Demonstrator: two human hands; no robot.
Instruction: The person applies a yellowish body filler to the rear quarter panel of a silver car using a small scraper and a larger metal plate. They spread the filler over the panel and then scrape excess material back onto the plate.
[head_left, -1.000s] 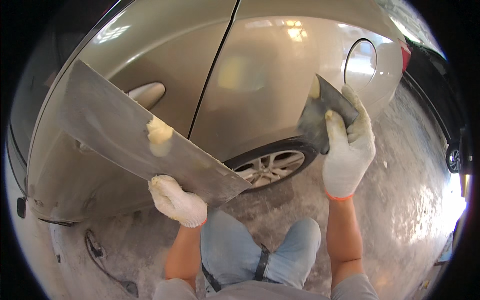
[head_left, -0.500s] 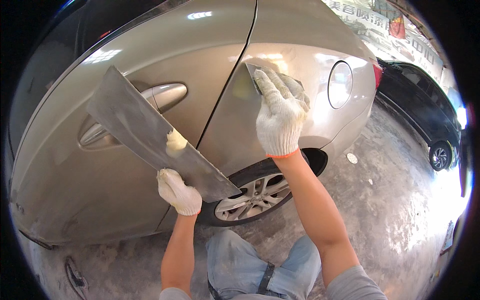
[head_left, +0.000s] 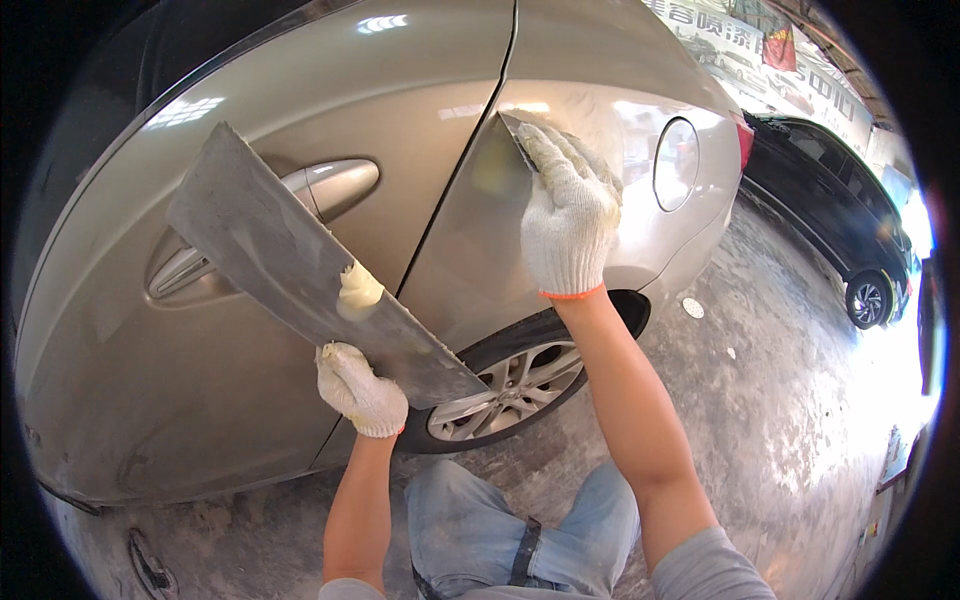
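My left hand (head_left: 360, 390), in a white knit glove, is closed on the lower edge of a long grey mixing board (head_left: 265, 235). A dollop of pale yellow putty (head_left: 358, 292) sits on the board. My gloved right hand (head_left: 572, 205) grips a putty spreader (head_left: 518, 130), its blade against the beige car's rear quarter panel (head_left: 480, 240), just right of the door seam. Beside the blade, a faint yellowish putty patch (head_left: 492, 168) shows on the panel. The glove hides much of the spreader.
The rear door's handle (head_left: 343, 188) lies behind the board. Right of my right hand is the round fuel flap (head_left: 677, 165). The rear wheel (head_left: 505, 392) stands below, near my knees. A black car (head_left: 825, 195) is parked at the right on the grey concrete floor (head_left: 750, 400).
My right hand and the spreader have shifted slightly right across the panel, uncovering more of the yellowish patch. The board has barely moved in my left hand.
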